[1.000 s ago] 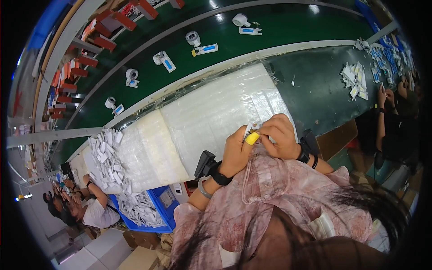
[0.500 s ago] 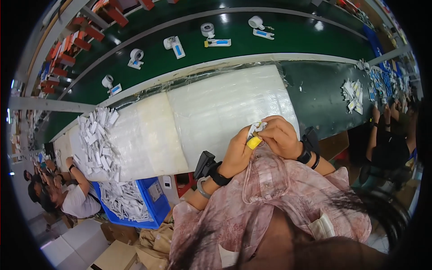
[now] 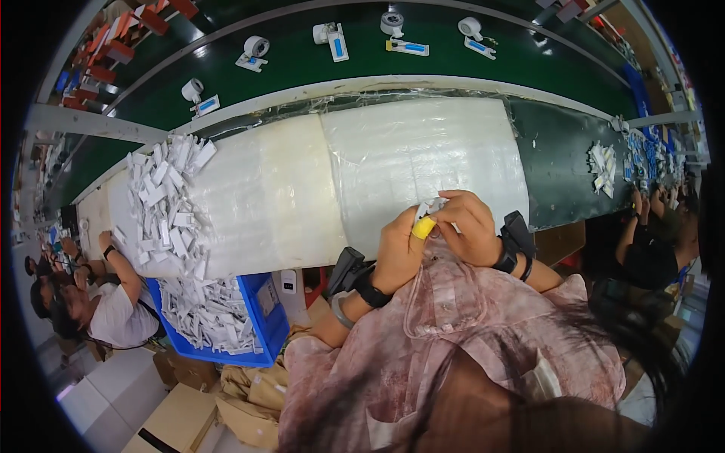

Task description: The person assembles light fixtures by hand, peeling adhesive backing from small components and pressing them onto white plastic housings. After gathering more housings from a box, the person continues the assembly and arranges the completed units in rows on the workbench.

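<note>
Close in front of my chest, both hands hold one small white plastic part point(image 3: 433, 204) above the near edge of the padded table. My left hand point(image 3: 399, 245) grips it from the left. A yellow piece point(image 3: 423, 227) shows at the left thumb; whether it belongs to the part cannot be made out. My right hand point(image 3: 472, 230) pinches the part from the other side with thumb and forefinger, and its fingers cover much of it. Both wrists wear black bands with black devices.
White plastic pieces lie heaped point(image 3: 170, 208) on the table's left, above a blue bin point(image 3: 276, 317) of similar pieces. Beyond, a green conveyor point(image 3: 294, 64) carries several white round units with blue-marked parts. A smaller white pile point(image 3: 602, 167) lies right. Co-workers sit at both sides.
My view has turned, so table and conveyor appear farther right and higher. Both hands still hold the part; it has tilted slightly and my right fingers have shifted on it.
</note>
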{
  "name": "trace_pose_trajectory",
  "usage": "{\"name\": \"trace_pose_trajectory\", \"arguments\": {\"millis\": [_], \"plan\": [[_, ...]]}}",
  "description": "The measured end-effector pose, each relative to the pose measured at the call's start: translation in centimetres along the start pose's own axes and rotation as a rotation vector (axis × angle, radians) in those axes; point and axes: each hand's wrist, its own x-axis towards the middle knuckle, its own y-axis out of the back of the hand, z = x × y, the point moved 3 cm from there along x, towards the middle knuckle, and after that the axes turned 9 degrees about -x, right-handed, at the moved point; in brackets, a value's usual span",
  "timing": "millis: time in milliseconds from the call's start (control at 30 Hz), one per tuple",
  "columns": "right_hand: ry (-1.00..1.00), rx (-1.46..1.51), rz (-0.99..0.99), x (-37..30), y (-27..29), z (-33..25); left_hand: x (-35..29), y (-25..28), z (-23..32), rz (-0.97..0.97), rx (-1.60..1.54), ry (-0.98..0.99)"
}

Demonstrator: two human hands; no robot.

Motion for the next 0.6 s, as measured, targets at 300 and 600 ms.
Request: {"name": "trace_pose_trajectory", "arguments": {"millis": [300, 600], "plan": [[-0.451, 0.642, -0.221, 0.9, -1.2, 5.1, 1.2, 2.1, 0.1, 0.021, -0.374, 0.147], [-0.696, 1.189, -0.273, -0.1, -1.0, 7.2, 1.3, -0.4, 2.8, 0.135, -0.222, 0.02]]}}
